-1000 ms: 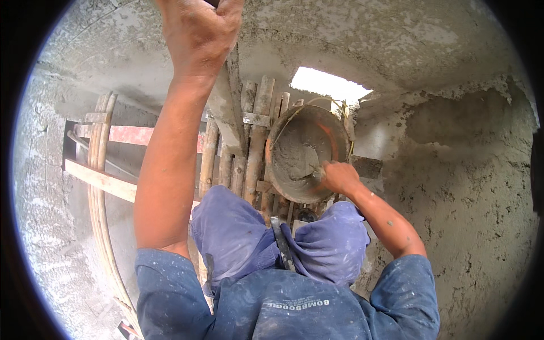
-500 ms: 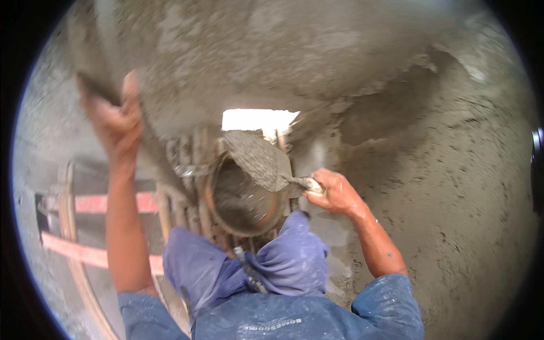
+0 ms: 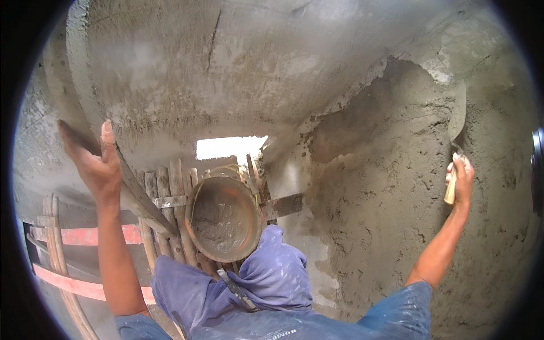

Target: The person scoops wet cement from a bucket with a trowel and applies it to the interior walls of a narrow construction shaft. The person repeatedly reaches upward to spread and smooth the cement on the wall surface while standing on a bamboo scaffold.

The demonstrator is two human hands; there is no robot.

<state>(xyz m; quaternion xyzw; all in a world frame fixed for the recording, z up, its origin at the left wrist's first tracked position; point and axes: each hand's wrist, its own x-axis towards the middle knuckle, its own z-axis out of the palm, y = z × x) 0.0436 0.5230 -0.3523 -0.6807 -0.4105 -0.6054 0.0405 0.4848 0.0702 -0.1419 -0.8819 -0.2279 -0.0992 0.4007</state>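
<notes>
My right hand (image 3: 463, 178) is closed around the pale handle of a trowel (image 3: 458, 116), well out to the right. The trowel's blade points away from me and lies against the wet grey mortar wall (image 3: 396, 187), seen nearly edge-on. At the left, my left hand (image 3: 96, 170) spans a long mortar-stained board (image 3: 133, 195), with thumb and fingers at its two sides. That board slants from the upper left down towards the middle. Between my arms, in front of my knees, stands a round bucket (image 3: 229, 218) with grey mortar inside.
Wooden poles (image 3: 164, 195) form a platform under the bucket. Red planks (image 3: 90, 286) and thin upright poles stand at the lower left. Beyond the bucket is a bright opening (image 3: 226, 147) beneath a grey plastered surface (image 3: 187, 68). A darker recessed patch (image 3: 362, 113) marks the right wall.
My right hand has swung the trowel from above the bucket out to the right wall. The mortar heaped on its blade no longer shows. My left hand remains at the board.
</notes>
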